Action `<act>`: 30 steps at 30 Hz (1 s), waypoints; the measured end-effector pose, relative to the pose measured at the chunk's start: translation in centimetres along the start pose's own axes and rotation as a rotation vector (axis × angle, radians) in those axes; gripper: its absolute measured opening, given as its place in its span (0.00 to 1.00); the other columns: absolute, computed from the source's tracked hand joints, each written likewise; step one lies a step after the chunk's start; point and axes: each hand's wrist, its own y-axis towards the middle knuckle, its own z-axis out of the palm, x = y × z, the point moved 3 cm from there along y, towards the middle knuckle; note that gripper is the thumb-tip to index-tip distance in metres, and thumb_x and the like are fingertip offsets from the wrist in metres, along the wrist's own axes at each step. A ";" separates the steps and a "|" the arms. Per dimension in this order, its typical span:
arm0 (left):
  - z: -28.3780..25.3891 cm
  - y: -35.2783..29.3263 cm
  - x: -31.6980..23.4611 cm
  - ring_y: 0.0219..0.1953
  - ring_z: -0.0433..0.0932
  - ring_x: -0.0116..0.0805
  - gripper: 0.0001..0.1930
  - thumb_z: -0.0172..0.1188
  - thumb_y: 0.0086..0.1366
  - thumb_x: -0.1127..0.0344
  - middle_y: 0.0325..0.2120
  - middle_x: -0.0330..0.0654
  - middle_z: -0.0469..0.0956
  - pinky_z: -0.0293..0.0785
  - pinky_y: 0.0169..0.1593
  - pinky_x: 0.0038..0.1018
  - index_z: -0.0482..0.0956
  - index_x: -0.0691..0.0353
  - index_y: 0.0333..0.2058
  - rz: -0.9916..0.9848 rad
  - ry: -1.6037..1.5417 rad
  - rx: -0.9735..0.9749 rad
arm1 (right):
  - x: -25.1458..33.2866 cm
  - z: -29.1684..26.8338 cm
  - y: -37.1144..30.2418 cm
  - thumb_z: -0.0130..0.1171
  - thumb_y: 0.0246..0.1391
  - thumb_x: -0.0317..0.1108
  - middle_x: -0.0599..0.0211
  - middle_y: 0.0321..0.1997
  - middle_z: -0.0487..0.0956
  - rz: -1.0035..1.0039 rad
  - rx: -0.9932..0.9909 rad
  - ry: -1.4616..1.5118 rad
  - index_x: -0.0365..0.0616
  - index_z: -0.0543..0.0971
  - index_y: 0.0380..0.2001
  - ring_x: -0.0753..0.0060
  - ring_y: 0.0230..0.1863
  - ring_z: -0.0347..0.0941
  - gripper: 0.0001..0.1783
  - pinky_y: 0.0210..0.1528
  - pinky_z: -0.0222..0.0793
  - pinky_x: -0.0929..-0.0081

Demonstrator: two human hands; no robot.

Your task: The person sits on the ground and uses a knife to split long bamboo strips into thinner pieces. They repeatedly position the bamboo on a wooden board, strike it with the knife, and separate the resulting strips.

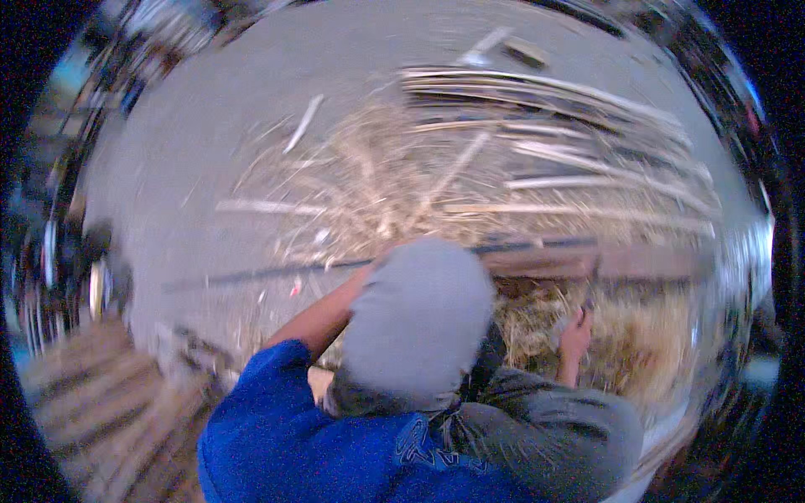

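Note:
My right hand [574,338] is closed round the handle of a dark, narrow tool [593,289]; blur hides its exact kind. Pale shavings [528,323] lie beside and under that hand. From the left, my bare left forearm [331,310] reaches forward out of a blue sleeve [260,394]. A rounded light grey cloth-covered form [419,318], seemingly my raised knee, hides most of my left hand [398,249], so its fingers do not show. Just ahead of it lies a loose heap of thin pale shavings [377,193].
Long pale wooden or bamboo strips [579,180] lie across the ground ahead and right. A small block [526,54] sits beyond them. A brown beam-like piece [620,261] crosses near my right hand. Brown slats [101,411] are at the lower left.

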 end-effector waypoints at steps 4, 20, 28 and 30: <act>-1.7 -1.2 -0.3 0.38 0.78 0.45 0.20 0.48 0.64 0.45 0.30 0.44 0.78 0.73 0.39 0.41 0.79 0.54 0.39 0.159 0.110 -0.195 | -4.4 0.3 0.8 0.39 0.63 0.54 0.45 0.53 0.73 -0.114 -0.041 -0.141 0.40 0.69 0.55 0.42 0.53 0.68 0.30 0.52 0.64 0.56; -1.7 -6.3 5.7 0.32 0.76 0.48 0.20 0.54 0.61 0.46 0.27 0.46 0.74 0.73 0.34 0.41 0.75 0.59 0.30 0.354 0.039 -0.405 | -8.7 0.0 4.2 0.44 0.62 0.46 0.50 0.50 0.74 -0.290 -0.036 -0.332 0.44 0.72 0.50 0.49 0.50 0.70 0.21 0.49 0.67 0.57; -0.9 -8.1 5.7 0.29 0.76 0.47 0.19 0.55 0.61 0.45 0.25 0.44 0.74 0.73 0.30 0.39 0.74 0.57 0.30 0.291 0.129 -0.399 | -8.5 -0.4 3.2 0.44 0.61 0.47 0.47 0.49 0.75 -0.252 -0.004 -0.330 0.47 0.71 0.52 0.46 0.50 0.70 0.22 0.49 0.67 0.57; -0.6 -8.4 5.9 0.30 0.77 0.48 0.19 0.54 0.61 0.45 0.26 0.45 0.75 0.73 0.31 0.40 0.74 0.57 0.32 0.267 0.120 -0.384 | -8.5 -0.3 2.7 0.44 0.61 0.47 0.46 0.49 0.75 -0.234 0.001 -0.314 0.47 0.71 0.53 0.45 0.50 0.70 0.22 0.49 0.67 0.56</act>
